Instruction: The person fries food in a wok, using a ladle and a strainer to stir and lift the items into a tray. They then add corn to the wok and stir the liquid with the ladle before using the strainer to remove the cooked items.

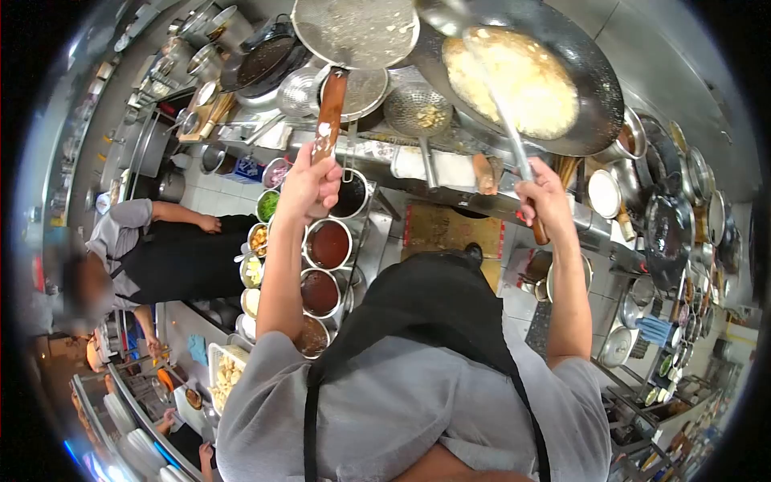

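My left hand (307,186) is closed round the wooden handle of a wide mesh strainer (353,32), which is raised at the top with pale bits stuck on its mesh. In my right hand (546,197) is the handle of a long metal ladle (510,120), reaching up over a large black wok (598,88). Pale yellow food in bubbling, foamy liquid (522,84) fills the wok's middle. Between my hands, a perforated ladle (405,104) holding a few brown bits rests by the stove, near a folded white cloth (450,167).
Pots of red sauce (329,243) and bowls, one with chopped greens (267,206), line a stand at my left. A co-worker in a black apron (193,261) stands beyond them. Pans (668,233) hang at the right. A mat (434,229) lies on the floor.
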Motion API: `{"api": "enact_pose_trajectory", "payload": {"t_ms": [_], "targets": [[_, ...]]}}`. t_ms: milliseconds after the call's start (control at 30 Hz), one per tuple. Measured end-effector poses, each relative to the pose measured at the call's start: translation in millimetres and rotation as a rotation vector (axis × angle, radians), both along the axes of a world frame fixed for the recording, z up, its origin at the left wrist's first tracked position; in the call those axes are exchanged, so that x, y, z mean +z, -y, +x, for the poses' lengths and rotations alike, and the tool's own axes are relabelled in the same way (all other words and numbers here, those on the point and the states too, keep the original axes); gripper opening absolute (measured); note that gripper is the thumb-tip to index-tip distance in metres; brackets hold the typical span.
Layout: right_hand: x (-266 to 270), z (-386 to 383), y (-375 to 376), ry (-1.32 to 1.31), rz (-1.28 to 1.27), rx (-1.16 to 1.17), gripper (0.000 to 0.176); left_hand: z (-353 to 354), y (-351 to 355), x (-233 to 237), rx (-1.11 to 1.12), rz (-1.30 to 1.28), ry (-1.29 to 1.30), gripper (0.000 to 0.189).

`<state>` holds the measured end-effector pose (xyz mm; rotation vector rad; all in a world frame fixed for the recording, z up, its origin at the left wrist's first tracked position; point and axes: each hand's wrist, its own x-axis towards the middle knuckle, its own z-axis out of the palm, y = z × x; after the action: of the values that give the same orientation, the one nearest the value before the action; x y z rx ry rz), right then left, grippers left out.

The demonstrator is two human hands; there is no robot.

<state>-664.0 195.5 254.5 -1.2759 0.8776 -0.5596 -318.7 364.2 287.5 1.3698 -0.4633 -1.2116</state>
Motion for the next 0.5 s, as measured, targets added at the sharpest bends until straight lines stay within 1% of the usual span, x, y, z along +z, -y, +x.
{"api": "enact_pose_trajectory", "payload": {"t_ms": [67, 100, 133, 167, 233, 300, 333, 367, 433, 467, 500], "targets": [[-17.2, 29.5, -12.5, -0.075, -0.05, 0.04, 0.024, 3.7, -17.5, -3.7, 0.048, 0.049, 0.081, 0.023], [-30.3, 43.3, -17.4, -0.056, -0.048, 0.091, 0.026, 4.8, -23.9, -10.4, 0.056, 0.066, 0.121, 0.024], [-38.1, 57.3, -25.5, -0.127, -0.062, 0.109, 0.028, 6.1, -29.1, -20.4, 0.06, 0.06, 0.118, 0.025], [-46.7, 69.6, -32.4, -0.133, -0.062, 0.147, 0.032, 3.8, -29.4, -29.3, 0.075, 0.07, 0.162, 0.026], [-71.3, 91.2, -41.7, -0.212, -0.138, 0.118, 0.035, -9.1, -24.6, -47.8, 0.078, 0.109, 0.197, 0.026], [-127.6, 104.3, -44.3, -0.234, -0.424, -0.018, 0.042, -19.3, -15.0, -85.7, 0.067, 0.104, 0.238, 0.024], [-132.3, 107.1, -51.4, -0.283, -0.378, -0.048, 0.045, -28.5, -9.0, -105.9, 0.068, 0.1, 0.274, 0.023], [-156.0, 111.4, -56.0, -0.304, -0.36, -0.088, 0.041, -39.8, -1.7, -122.3, 0.071, 0.094, 0.309, 0.022], [-171.4, 116.5, -62.8, -0.343, -0.399, -0.092, 0.037, -64.6, 15.9, -141.9, 0.019, 0.215, 0.473, 0.021], [-193.6, 117.6, -52.1, -0.356, -0.465, -0.034, 0.035, -65.6, 25.8, -183.9, 0.041, 0.163, 0.715, 0.021], [-193.6, 110.7, -48.9, -0.363, -0.468, -0.038, 0.035, -70.4, 30.8, -188.6, 0.03, 0.226, 0.622, 0.021]]}}
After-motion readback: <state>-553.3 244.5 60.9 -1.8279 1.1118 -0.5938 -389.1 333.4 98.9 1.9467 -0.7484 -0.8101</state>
